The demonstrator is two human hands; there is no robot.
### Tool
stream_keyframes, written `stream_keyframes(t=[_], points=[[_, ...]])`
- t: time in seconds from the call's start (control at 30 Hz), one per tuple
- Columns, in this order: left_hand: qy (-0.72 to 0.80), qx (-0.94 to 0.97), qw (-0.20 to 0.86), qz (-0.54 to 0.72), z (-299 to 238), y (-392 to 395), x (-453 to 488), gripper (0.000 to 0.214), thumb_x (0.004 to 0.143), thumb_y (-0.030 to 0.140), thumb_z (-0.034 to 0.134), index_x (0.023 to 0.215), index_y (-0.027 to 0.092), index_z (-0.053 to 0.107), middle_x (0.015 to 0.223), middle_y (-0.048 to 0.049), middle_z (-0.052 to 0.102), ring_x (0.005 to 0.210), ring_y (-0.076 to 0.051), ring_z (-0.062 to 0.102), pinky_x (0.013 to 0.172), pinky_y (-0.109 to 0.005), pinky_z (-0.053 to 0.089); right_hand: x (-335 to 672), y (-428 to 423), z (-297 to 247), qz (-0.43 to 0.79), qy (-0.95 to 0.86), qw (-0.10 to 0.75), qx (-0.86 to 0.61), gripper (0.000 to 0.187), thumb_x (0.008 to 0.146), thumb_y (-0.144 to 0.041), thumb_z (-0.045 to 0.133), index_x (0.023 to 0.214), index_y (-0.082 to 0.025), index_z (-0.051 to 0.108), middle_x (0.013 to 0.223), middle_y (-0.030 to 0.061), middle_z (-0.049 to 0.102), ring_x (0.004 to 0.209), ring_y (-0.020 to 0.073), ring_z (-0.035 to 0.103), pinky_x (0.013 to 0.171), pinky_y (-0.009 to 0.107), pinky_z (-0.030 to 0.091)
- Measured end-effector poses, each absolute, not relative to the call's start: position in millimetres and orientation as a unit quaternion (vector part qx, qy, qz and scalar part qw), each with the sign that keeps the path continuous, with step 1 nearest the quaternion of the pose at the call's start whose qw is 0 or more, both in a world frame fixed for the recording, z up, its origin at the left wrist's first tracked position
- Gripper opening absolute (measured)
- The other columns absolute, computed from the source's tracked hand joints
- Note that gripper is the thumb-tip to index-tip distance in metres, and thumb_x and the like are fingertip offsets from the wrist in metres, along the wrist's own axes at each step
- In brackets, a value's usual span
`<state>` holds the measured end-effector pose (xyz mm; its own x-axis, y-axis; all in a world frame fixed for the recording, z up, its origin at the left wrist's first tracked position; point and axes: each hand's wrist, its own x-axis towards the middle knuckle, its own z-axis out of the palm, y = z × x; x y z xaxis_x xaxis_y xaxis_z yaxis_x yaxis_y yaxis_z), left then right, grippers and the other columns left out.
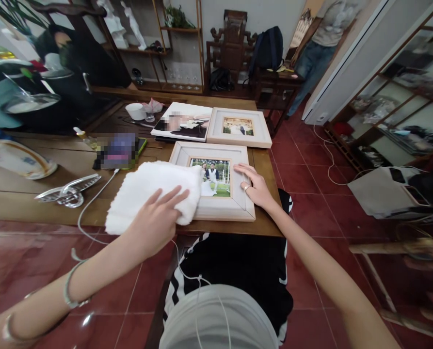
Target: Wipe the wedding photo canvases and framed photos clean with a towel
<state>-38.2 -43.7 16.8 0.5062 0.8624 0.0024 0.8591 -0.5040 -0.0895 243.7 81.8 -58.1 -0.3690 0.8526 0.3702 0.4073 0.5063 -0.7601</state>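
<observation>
A pale wooden picture frame [243,211] lies flat near the table's front edge, with a photo of two people in wedding clothes in its middle. A fluffy white cloth [139,189] covers the frame's left side and spills onto the table. My left hand [161,218] has the cloth under its fingers, pressing it at the frame's left part; the thumb is mostly hidden. On the frame's right border rests my right hand [256,186], fingers stretched out and a ring on one. Behind it lie a second pale frame [262,133] and a white-edged photo panel [190,109].
Left on the table [5,203] are a phone [118,150] with a white cable [92,198], a metal ornament [71,190], a small dropper bottle [85,138] and a white cup [135,111]. Someone in jeans [311,63] stands at the back right.
</observation>
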Motion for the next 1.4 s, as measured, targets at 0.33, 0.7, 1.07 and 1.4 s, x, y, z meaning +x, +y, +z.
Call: stream_keyframes(t=[0.33, 0.7, 1.07, 1.4], points=[[-0.527, -0.845, 0.093, 0.010, 10, -54, -71, 0.033, 0.078, 0.001, 0.044, 0.061, 0.019, 0.065, 0.149, -0.0042, 0.048, 0.140, -0.030, 0.043, 0.111, -0.055, 0.042, 243, 82, -58, 0.296, -0.774, 0.382, -0.410, 0.059, 0.071, -0.007, 0.049, 0.125, -0.026, 0.065, 0.143, 0.0062, 0.055, 0.140, 0.0258, 0.044, 0.119, 0.049, 0.030], [-0.571, -0.803, 0.110, -0.132, -9, 67, -75, 0.028, 0.080, 0.006, 0.045, 0.083, 0.010, 0.072, 0.162, -0.0107, 0.024, 0.146, -0.035, 0.029, 0.118, -0.051, 0.033, 245, 84, -60, 0.303, -0.785, 0.371, -0.393, 0.061, 0.071, -0.008, 0.048, 0.127, -0.026, 0.063, 0.142, 0.0064, 0.056, 0.143, 0.0266, 0.039, 0.120, 0.052, 0.028], [-0.495, -0.858, 0.134, 0.032, -9, 104, -68, 0.037, 0.086, 0.009, 0.038, 0.104, 0.005, 0.070, 0.154, -0.0204, 0.039, 0.146, -0.031, 0.032, 0.117, -0.050, 0.030, 245, 84, -59, 0.319, -0.770, 0.363, -0.417, 0.060, 0.072, -0.009, 0.048, 0.128, -0.025, 0.063, 0.147, 0.0075, 0.051, 0.142, 0.0268, 0.040, 0.119, 0.051, 0.028], [-0.518, -0.845, 0.071, 0.113, 17, 31, -54, 0.037, 0.084, 0.006, 0.040, 0.102, 0.004, 0.072, 0.149, -0.0247, 0.044, 0.144, -0.032, 0.035, 0.116, -0.050, 0.033, 238, 78, -56, 0.308, -0.737, 0.403, -0.446, 0.057, 0.070, -0.010, 0.049, 0.123, -0.024, 0.064, 0.141, 0.0060, 0.057, 0.135, 0.0259, 0.049, 0.118, 0.047, 0.032]])
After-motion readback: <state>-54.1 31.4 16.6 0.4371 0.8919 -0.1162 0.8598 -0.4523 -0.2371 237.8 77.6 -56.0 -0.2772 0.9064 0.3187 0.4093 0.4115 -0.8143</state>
